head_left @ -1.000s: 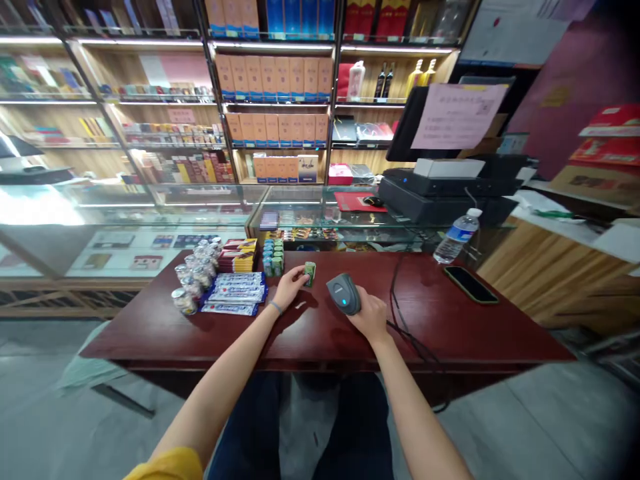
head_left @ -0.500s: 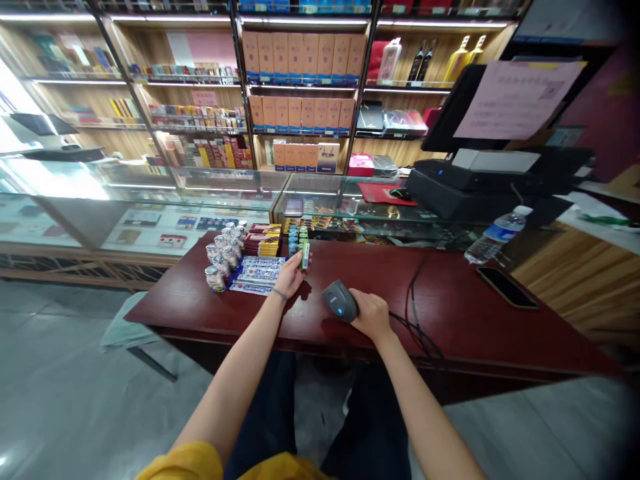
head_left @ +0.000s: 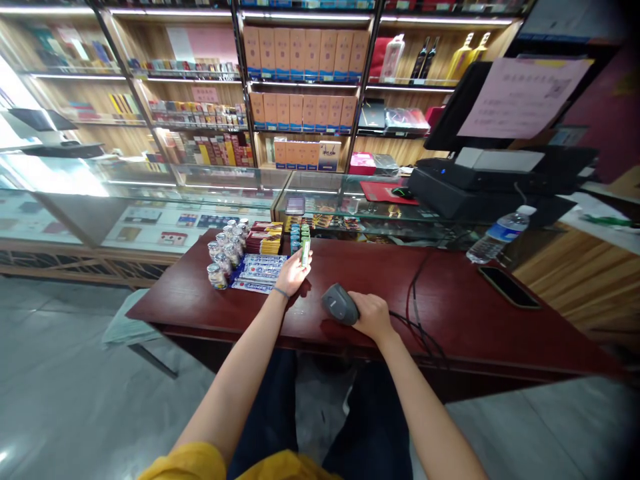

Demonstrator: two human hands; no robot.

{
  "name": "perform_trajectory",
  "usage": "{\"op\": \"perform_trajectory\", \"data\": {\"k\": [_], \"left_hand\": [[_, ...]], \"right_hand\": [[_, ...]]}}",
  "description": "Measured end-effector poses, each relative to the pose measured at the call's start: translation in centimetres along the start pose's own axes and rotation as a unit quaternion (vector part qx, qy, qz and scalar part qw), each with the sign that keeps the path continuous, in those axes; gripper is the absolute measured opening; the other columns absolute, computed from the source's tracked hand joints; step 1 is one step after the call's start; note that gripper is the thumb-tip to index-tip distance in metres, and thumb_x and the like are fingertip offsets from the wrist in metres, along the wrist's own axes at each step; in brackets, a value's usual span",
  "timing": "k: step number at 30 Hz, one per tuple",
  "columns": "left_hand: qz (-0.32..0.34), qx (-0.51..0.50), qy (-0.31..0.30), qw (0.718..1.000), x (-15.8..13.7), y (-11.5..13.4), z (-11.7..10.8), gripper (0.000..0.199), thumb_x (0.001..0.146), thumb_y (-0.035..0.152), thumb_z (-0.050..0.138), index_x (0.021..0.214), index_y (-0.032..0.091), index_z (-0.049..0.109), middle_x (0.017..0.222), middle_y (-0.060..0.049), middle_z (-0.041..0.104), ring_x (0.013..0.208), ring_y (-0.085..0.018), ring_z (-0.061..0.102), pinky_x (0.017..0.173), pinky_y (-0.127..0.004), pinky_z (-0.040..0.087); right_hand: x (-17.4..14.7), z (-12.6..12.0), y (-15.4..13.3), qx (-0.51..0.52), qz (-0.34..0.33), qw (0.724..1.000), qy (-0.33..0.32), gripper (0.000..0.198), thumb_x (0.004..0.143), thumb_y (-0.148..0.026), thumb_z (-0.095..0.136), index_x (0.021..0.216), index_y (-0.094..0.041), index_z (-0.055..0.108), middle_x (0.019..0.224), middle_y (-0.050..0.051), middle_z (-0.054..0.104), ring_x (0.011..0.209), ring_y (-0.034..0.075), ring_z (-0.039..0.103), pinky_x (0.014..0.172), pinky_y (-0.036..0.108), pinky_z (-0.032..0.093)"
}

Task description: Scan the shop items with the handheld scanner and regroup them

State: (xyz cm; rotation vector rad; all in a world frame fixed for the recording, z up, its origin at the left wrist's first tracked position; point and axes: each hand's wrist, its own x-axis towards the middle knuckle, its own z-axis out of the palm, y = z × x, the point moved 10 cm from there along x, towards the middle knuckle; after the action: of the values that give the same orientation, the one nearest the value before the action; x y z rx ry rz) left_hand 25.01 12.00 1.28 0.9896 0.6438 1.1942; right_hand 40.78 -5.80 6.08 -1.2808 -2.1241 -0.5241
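Above the dark red desk (head_left: 350, 267), my left hand (head_left: 293, 275) is closed on a small green and white pack (head_left: 305, 252); its exact kind is too small to make out. My right hand (head_left: 373, 315) grips a grey barcode scanner (head_left: 340, 304) by the handle, its head facing left toward the pack. Just beyond my left hand stand rows of small blue and green packs (head_left: 295, 237). Beside that hand lie blue and white wrapped bars (head_left: 257, 272). Lidded jars (head_left: 217, 275) stand in rows at the left, next to stacked red and yellow packs (head_left: 265, 238).
A black cable (head_left: 413, 313) trails over the desk right of the scanner. Farther right are a water bottle (head_left: 500, 233) and a phone (head_left: 509, 287). A glass counter (head_left: 200, 190) runs behind the desk; a stool (head_left: 125, 320) stands at the left.
Light now falls on the pack and fingers of my left hand, and the blue light on the scanner is no longer seen. Both hands keep nearly the same place.
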Motion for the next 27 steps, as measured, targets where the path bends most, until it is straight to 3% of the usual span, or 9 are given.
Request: {"op": "perform_trajectory", "data": {"k": [4, 11, 17, 20, 23, 27], "left_hand": [[-0.02, -0.031, -0.021, 0.999, 0.0, -0.4, 0.2, 0.035, 0.09, 0.039, 0.055, 0.119, 0.02, 0.061, 0.125, -0.012, 0.061, 0.105, -0.017, 0.062, 0.079, -0.026, 0.05], [-0.003, -0.056, -0.004, 0.998, 0.1, -0.9, -0.1, 0.041, 0.084, 0.044, 0.064, 0.118, 0.02, 0.061, 0.12, -0.01, 0.064, 0.094, -0.015, 0.064, 0.078, -0.028, 0.051], [0.061, -0.032, 0.044, 0.997, 0.4, 1.5, -1.3, 0.049, 0.08, 0.041, 0.069, 0.124, 0.023, 0.057, 0.122, -0.008, 0.064, 0.096, -0.016, 0.064, 0.079, -0.028, 0.05], [0.092, 0.012, 0.062, 0.994, 0.6, 3.1, -2.2, 0.054, 0.075, 0.039, 0.073, 0.123, 0.021, 0.057, 0.12, -0.009, 0.065, 0.099, -0.018, 0.064, 0.084, -0.03, 0.049], [0.124, 0.108, 0.061, 0.984, 0.6, 4.3, -2.7, 0.047, 0.069, 0.034, 0.076, 0.11, 0.018, 0.06, 0.11, -0.008, 0.067, 0.098, -0.019, 0.063, 0.088, -0.033, 0.048], [0.165, 0.285, 0.058, 0.942, 0.2, 4.7, -2.5, 0.03, 0.068, 0.027, 0.075, 0.095, 0.018, 0.063, 0.095, -0.005, 0.067, 0.09, -0.019, 0.063, 0.089, -0.035, 0.046]], "right_hand": [[0.1, -0.5, -0.1, 0.005, -0.002, 1.0, 0.018, 0.034, 0.079, -0.033, 0.055, 0.106, -0.013, 0.062, 0.086, 0.007, 0.071, 0.072, 0.017, 0.063, 0.067, 0.029, 0.04], [0.1, -0.6, 0.2, -0.005, 0.012, 1.0, 0.024, 0.04, 0.079, -0.035, 0.055, 0.112, -0.013, 0.059, 0.089, 0.007, 0.071, 0.072, 0.017, 0.062, 0.068, 0.028, 0.04], [0.0, -0.5, 0.6, -0.013, 0.03, 0.999, 0.026, 0.04, 0.077, -0.033, 0.054, 0.111, -0.013, 0.059, 0.087, 0.008, 0.07, 0.07, 0.017, 0.061, 0.068, 0.027, 0.041], [0.0, -0.5, 0.8, -0.011, 0.034, 0.999, 0.033, 0.04, 0.076, -0.032, 0.054, 0.111, -0.013, 0.058, 0.084, 0.007, 0.07, 0.07, 0.017, 0.062, 0.068, 0.027, 0.041], [-0.1, -0.4, 1.0, -0.012, 0.039, 0.999, 0.035, 0.04, 0.076, -0.032, 0.054, 0.112, -0.014, 0.058, 0.083, 0.006, 0.07, 0.07, 0.017, 0.062, 0.068, 0.027, 0.041], [-0.1, -0.5, 0.9, -0.019, 0.036, 0.998, 0.041, 0.041, 0.076, -0.031, 0.054, 0.113, -0.014, 0.057, 0.085, 0.006, 0.07, 0.07, 0.017, 0.062, 0.067, 0.027, 0.041]]}}
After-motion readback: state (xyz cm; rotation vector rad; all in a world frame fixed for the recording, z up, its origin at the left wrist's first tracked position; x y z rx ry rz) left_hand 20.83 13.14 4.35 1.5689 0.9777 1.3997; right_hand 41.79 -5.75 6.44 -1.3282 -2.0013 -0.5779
